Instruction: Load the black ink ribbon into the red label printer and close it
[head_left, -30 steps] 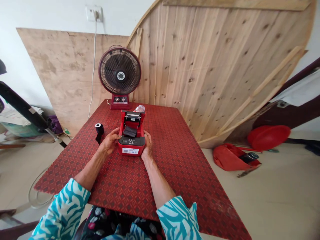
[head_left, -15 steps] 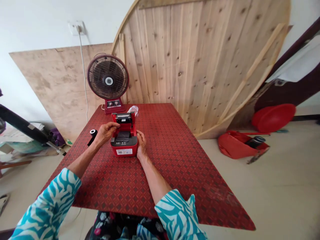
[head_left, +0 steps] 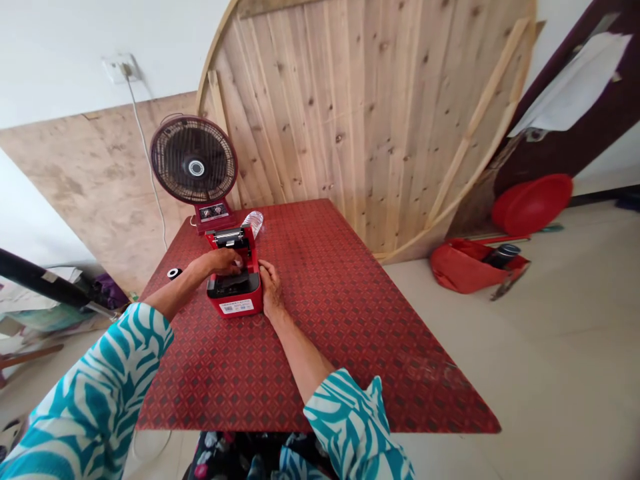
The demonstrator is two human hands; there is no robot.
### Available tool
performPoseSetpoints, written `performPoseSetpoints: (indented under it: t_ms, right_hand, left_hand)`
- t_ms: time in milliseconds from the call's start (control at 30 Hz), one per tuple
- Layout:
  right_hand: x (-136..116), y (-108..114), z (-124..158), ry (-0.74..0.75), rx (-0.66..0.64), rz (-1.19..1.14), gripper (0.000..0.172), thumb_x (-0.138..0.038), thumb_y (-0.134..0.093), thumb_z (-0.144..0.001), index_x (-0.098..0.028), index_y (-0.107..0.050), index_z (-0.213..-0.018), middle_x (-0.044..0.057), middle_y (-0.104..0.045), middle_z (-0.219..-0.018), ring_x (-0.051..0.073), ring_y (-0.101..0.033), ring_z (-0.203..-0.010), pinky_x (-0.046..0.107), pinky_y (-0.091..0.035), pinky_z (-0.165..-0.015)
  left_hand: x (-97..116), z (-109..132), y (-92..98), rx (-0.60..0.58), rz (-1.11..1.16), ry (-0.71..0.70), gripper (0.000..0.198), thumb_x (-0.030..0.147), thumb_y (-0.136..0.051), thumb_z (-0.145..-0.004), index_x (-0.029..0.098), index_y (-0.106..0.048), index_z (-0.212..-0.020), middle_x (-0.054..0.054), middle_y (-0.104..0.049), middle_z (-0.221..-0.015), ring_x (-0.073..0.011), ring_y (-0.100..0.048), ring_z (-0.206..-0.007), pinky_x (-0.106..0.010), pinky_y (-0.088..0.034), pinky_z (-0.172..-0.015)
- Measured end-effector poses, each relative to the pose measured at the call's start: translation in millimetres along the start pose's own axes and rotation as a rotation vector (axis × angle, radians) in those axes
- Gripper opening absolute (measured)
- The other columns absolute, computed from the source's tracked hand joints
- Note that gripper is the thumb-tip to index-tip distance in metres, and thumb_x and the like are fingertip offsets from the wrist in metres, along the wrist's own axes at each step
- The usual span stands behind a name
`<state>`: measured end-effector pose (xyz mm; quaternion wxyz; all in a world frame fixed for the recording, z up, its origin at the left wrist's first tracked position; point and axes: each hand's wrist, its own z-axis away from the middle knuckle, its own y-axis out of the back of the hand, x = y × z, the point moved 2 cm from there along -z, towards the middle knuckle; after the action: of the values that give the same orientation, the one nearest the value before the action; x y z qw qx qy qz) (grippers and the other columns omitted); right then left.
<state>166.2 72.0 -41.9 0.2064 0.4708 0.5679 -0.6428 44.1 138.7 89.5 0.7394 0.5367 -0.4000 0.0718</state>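
A small red label printer stands on the red patterned table, its lid tipped up at the back. My left hand reaches over the open paper bay, fingers curled down into it; what they touch is hidden. Flat against the printer's right side rests my right hand, steadying it. A black paper roll lies on the table just left of my left forearm.
A dark red table fan stands at the table's far edge, and a clear plastic bottle lies behind the printer. Wooden boards lean on the wall. A red bag and a red basin sit on the floor at right.
My left hand moved from the printer's left side up over the lid and down into the open bay. My right hand stayed on the printer. The camera swung right.
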Motion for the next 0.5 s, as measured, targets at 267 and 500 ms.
performPoseSetpoints:
  t_ms: [267,500]
  right_hand:
    - [-1.1,-1.0,-0.6,0.007,-0.002,0.024,0.032,-0.045,-0.061,-0.079,-0.026,-0.07,-0.102,-0.001,-0.072,-0.099,0.017,-0.061,-0.103,0.031,-0.048,-0.091]
    - [-0.7,0.0,-1.0,0.02,0.0,0.032,0.033,-0.047,-0.06,-0.078,-0.026,-0.07,-0.101,0.0,-0.072,-0.1,0.019,-0.061,-0.104,0.032,-0.048,-0.091]
  left_hand:
    - [12.5,14.0,-6.3,-0.01,0.108,-0.02,0.031,-0.006,-0.068,-0.044,0.023,-0.067,-0.056,-0.001,-0.068,-0.059,-0.0193,-0.061,-0.059,-0.023,-0.043,-0.059]
    - [35.7,49.9,14.6,0.097,-0.196,-0.204,0.025,0.012,-0.072,-0.059,0.024,-0.073,-0.08,-0.002,-0.07,-0.081,-0.0216,-0.065,-0.081,-0.029,-0.048,-0.078]
